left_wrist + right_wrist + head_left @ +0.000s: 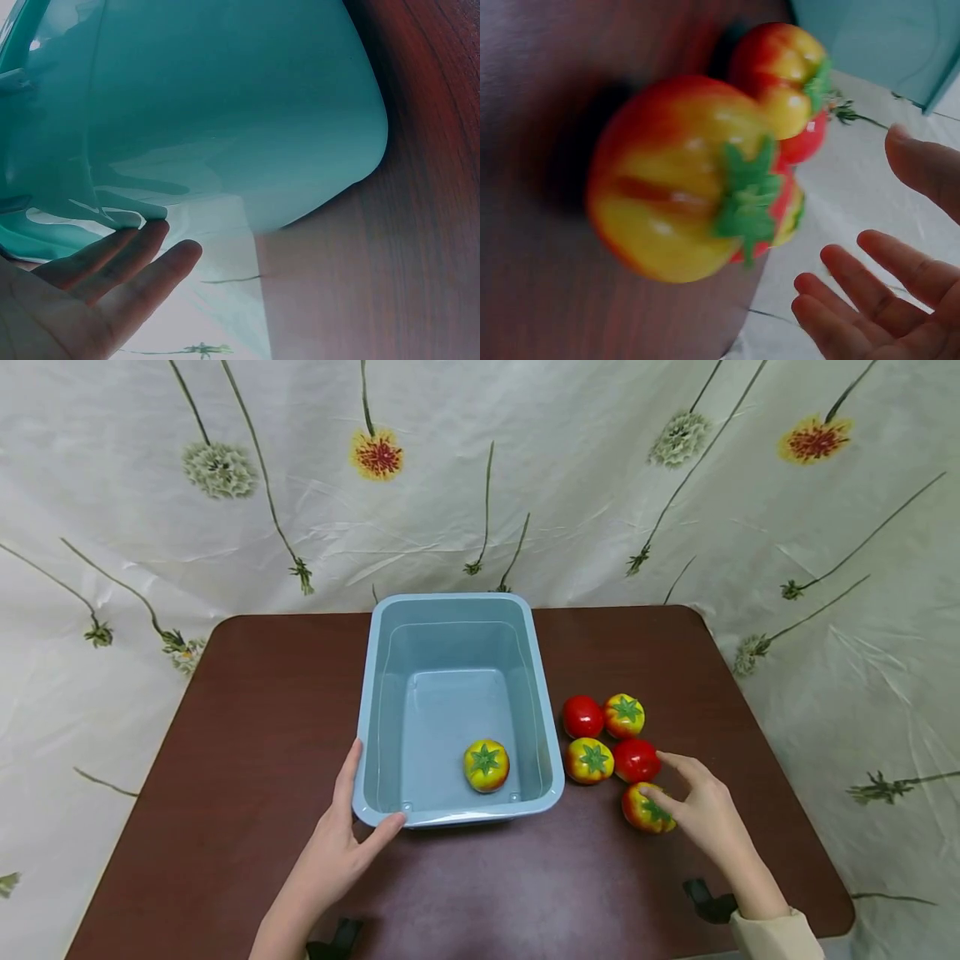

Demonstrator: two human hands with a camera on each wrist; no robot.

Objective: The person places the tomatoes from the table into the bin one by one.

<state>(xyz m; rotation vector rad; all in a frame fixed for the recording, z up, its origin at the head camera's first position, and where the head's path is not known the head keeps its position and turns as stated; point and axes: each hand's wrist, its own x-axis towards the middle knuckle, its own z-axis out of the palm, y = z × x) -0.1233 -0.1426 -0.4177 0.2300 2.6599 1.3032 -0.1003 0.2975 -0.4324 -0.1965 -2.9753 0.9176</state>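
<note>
A blue-grey plastic bin [459, 706] stands mid-table, with one yellow toy tomato [486, 766] at its near right inside. My left hand [339, 847] touches the bin's near left corner, thumb at the front rim and fingers along the side. In the left wrist view, straight fingers [142, 277] meet the outer wall [225, 97]. My right hand [708, 818] hovers with spread fingers over the nearest yellow-red tomato [647, 810] and beside a red tomato [637, 761]. In the right wrist view, a gap separates the hand [889, 300] from that yellow-red tomato [682, 180].
Right of the bin, another red tomato [582, 717] and two yellow-red ones, one behind [624, 716] and one closer [589, 761], sit clustered. The brown table [270, 760] has rounded corners. Flower-printed sheeting [435, 527] hangs behind it. Black straps show near both wrists.
</note>
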